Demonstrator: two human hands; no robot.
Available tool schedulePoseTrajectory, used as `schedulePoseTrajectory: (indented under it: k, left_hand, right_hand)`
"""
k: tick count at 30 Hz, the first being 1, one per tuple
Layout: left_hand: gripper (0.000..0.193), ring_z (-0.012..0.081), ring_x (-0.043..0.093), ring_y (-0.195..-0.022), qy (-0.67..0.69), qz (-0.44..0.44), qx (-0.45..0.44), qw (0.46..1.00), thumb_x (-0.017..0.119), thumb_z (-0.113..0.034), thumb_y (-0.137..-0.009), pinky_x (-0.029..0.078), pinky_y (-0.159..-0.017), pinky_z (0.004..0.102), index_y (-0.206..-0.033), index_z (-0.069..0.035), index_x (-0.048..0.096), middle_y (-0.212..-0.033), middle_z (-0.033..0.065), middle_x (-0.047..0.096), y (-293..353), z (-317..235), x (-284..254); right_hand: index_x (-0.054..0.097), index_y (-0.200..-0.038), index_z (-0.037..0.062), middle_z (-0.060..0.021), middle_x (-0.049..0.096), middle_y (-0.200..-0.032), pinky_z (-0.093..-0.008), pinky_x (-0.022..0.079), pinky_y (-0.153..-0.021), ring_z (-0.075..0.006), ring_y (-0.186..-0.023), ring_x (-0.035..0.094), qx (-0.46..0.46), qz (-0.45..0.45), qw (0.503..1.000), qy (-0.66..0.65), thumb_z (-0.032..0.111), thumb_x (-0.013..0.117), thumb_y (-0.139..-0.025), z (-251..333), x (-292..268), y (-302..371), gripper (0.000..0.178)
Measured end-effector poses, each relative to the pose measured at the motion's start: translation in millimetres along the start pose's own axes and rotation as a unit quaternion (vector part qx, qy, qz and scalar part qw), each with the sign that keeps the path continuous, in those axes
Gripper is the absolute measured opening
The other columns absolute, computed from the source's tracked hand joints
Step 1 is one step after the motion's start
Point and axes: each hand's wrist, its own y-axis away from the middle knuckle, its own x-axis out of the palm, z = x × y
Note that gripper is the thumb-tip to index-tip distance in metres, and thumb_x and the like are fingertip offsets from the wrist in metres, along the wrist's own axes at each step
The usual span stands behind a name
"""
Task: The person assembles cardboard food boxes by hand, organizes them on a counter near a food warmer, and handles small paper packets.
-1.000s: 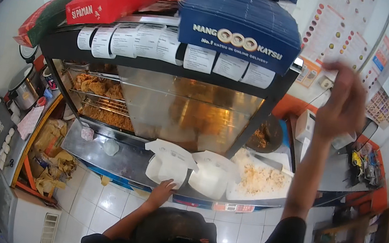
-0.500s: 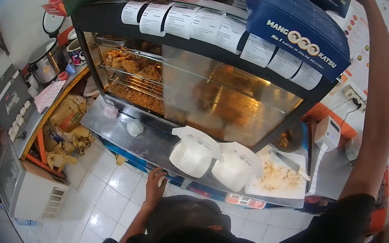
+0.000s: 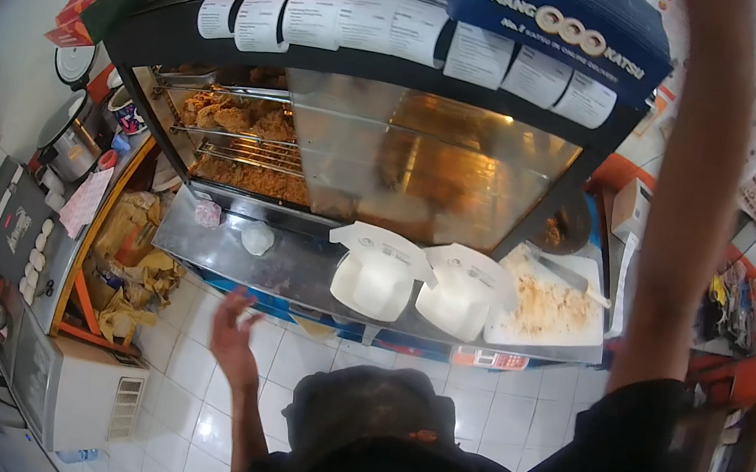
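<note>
Drifting leftward since the earlier frame, our left hand (image 3: 235, 342) is hovering near the front edge of the long stainless-steel counter (image 3: 300, 268) — fingers loosely apart, holding nothing. Two open white paper boxes (image 3: 372, 286) are standing side by side on it, to that hand's right. Our right forearm (image 3: 695, 205) is stretching up beside the dark-blue cardboard stack (image 3: 569, 1) — our right hand is lying beyond view, so we cannot tell its fingers' state.

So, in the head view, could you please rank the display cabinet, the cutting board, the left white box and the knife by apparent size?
Largest: display cabinet
Next: cutting board and left white box, too alike to rank
Smallest: knife
</note>
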Motion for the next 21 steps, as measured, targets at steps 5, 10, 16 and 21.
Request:
schedulePoseTrajectory:
  k: [5,10,16,21]
  left_hand:
    - [0.070,0.0358,0.046,-0.132,0.205,-0.084,0.142,0.965,0.064,-0.034,-0.094,0.048,-0.103,0.0486,-0.148,-0.002,0.032,-0.149,0.0209,0.040,-10.2,-93.4,-4.8]
    - [0.062,0.0324,0.053,-0.123,-0.099,-0.231,-0.031,0.967,0.057,-0.012,-0.087,0.049,-0.101,0.0435,-0.144,0.001,0.038,-0.135,0.0196,0.049,28.8,5.1,-69.7]
    - [0.076,0.0322,0.057,-0.118,0.111,-0.152,-0.313,0.931,0.056,-0.007,-0.078,0.051,-0.097,0.0426,-0.150,-0.001,0.033,-0.132,0.0183,0.052,130.4,64.0,-99.8]
    - [0.072,0.0298,0.063,-0.101,0.050,-0.044,-0.453,0.889,0.054,0.000,-0.068,0.055,-0.083,0.0376,-0.139,0.001,0.043,-0.114,0.0160,0.059,139.6,48.8,-80.0]
  right_hand:
    - [0.063,-0.056,0.0118,0.0003,0.057,-0.067,-0.0404,0.047,-0.079,-0.0200,-0.074,0.057,-0.214,0.130,0.943,-0.220,0.019,0.070,-0.062,179.7,137.6,124.4,0.012]
    - [0.074,-0.087,0.0088,-0.0067,0.067,-0.096,-0.0432,0.045,-0.093,-0.0262,-0.097,0.063,-0.192,-0.084,0.916,-0.341,0.025,0.073,-0.079,212.2,169.1,227.6,0.018]
    - [0.057,-0.133,0.0044,-0.0134,0.053,-0.135,-0.0414,0.036,-0.107,-0.0266,-0.127,0.049,0.490,0.106,0.641,-0.581,0.046,0.046,-0.103,226.2,165.7,384.0,0.052]
    - [0.057,-0.132,0.0054,-0.0139,0.046,-0.142,-0.0348,0.035,-0.106,-0.0228,-0.126,0.048,0.480,0.195,0.539,-0.664,0.048,0.038,-0.105,262.8,166.3,436.8,0.054]
